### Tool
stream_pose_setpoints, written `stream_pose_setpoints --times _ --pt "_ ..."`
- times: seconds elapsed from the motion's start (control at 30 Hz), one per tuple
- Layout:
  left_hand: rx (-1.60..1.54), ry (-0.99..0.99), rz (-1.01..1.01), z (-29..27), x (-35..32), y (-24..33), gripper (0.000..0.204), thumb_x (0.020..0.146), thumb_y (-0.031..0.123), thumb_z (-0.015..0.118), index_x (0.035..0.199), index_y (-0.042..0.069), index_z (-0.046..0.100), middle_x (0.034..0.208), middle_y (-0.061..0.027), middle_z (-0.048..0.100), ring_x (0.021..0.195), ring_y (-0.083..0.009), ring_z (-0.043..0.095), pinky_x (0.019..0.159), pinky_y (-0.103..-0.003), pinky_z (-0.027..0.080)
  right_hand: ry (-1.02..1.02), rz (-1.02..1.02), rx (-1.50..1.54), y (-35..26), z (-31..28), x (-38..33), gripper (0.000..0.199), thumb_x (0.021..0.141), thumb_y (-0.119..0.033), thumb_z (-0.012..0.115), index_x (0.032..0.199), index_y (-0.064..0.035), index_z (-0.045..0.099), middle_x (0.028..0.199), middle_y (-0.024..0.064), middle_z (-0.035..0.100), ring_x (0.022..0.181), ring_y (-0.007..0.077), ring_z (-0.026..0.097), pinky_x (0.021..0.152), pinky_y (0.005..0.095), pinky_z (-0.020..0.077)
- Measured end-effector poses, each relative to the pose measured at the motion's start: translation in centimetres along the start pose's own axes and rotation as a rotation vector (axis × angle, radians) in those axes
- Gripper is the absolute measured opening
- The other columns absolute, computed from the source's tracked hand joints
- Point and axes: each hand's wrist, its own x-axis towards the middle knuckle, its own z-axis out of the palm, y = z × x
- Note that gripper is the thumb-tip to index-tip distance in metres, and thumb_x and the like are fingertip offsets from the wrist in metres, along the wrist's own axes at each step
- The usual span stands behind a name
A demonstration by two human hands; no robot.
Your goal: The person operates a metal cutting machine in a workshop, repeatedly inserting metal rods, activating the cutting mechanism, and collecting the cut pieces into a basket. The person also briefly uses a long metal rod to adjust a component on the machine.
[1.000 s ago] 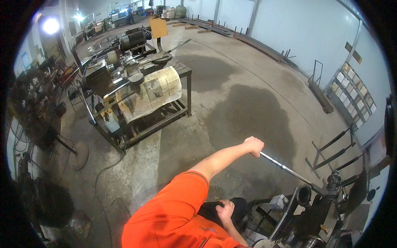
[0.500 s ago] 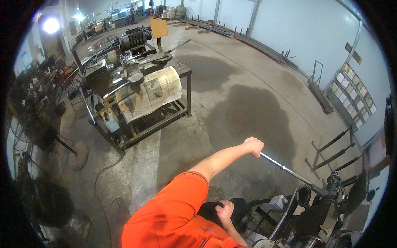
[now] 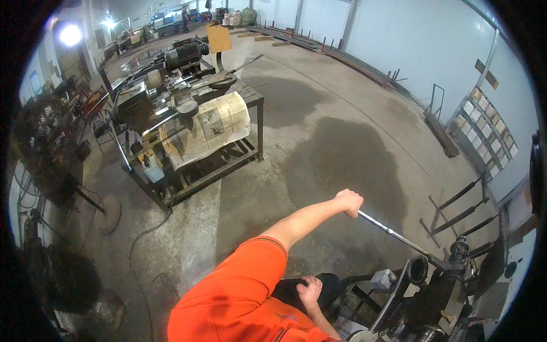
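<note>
My left hand (image 3: 348,203) is closed around the end of a long metal lever bar (image 3: 390,231), with the arm in an orange sleeve stretched out to the right. From my fist the bar slopes down to a dark, greasy machine (image 3: 436,299) at the lower right, where it meets a head with a round fitting (image 3: 459,251). My right hand (image 3: 309,292) rests on my dark trouser leg (image 3: 330,285), holding nothing, with its fingers loosely bent and apart. Beside the machine, near that hand, is a small pale box (image 3: 383,279).
A steel bench (image 3: 261,125) at the left carries a motor (image 3: 187,54), machine parts and a newspaper sheet (image 3: 213,128). A cable (image 3: 134,251) runs across the floor. Black metal stands (image 3: 456,199) stand at the right. Long bars (image 3: 342,54) lie along the wall.
Both my hands and the lever bar stay in place. Far off at the back, a person has shifted slightly to the right.
</note>
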Motion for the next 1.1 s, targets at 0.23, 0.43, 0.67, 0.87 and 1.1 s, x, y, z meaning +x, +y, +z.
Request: stream_pose_setpoints --times 0.23,0.43,0.67,0.87,1.1 --pt "-0.005 -0.009 -0.003 -0.1 -0.2 0.1 0.025 0.061 0.014 0.057 0.083 0.01 0.067 0.086 -0.0109 0.066 0.083 -0.027 0.063 0.07 -0.039 0.05 0.007 0.008 0.013 -0.1 0.0 -0.1 0.033 0.065 -0.034 0.056 0.08 -0.0067 0.067 0.087 0.0095 0.064 0.092 0.0281 0.055 0.088 0.0391 0.0365" --pt "-0.011 -0.009 -0.004 -0.3 -0.4 0.1 0.024 0.06 0.013 0.056 0.082 0.01 0.066 0.082 -0.0116 0.066 0.08 -0.0283 0.063 0.067 -0.04 0.05 0.008 0.012 0.034 -0.2 -0.2 0.0 0.031 0.061 -0.029 0.058 0.08 -0.0063 0.067 0.088 0.0101 0.064 0.091 0.0283 0.055 0.088 0.0391 0.037" --pt "0.029 0.021 0.024 -0.1 -0.7 0.8 0.026 0.06 0.013 0.056 0.084 0.01 0.067 0.081 -0.0118 0.066 0.079 -0.0284 0.063 0.067 -0.04 0.05 0.092 0.028 0.091 0.6 -0.7 -1.2 0.032 0.059 -0.025 0.058 0.083 -0.005 0.067 0.093 0.0117 0.064 0.095 0.0294 0.056 0.088 0.0402 0.0389" --pt "0.092 0.035 -0.008 0.7 -0.5 0.2 0.027 0.06 0.014 0.056 0.084 0.01 0.067 0.081 -0.0116 0.066 0.08 -0.0282 0.063 0.068 -0.04 0.05 0.141 0.126 0.197 0.4 -4.1 -6.0 0.041 0.059 -0.021 0.059 0.095 -0.0037 0.066 0.108 0.0137 0.061 0.109 0.031 0.052 0.094 0.0398 0.0388" --pt "0.177 0.066 0.156 0.1 -2.0 -0.5 0.022 0.061 0.017 0.056 0.081 0.011 0.065 0.078 -0.0126 0.064 0.079 -0.03 0.062 0.067 -0.042 0.049 0.226 0.291 0.459 3.4 -4.4 -10.7 0.04 0.059 -0.011 0.059 0.097 -0.0032 0.066 0.11 0.014 0.061 0.108 0.0304 0.053 0.091 0.0368 0.0421"
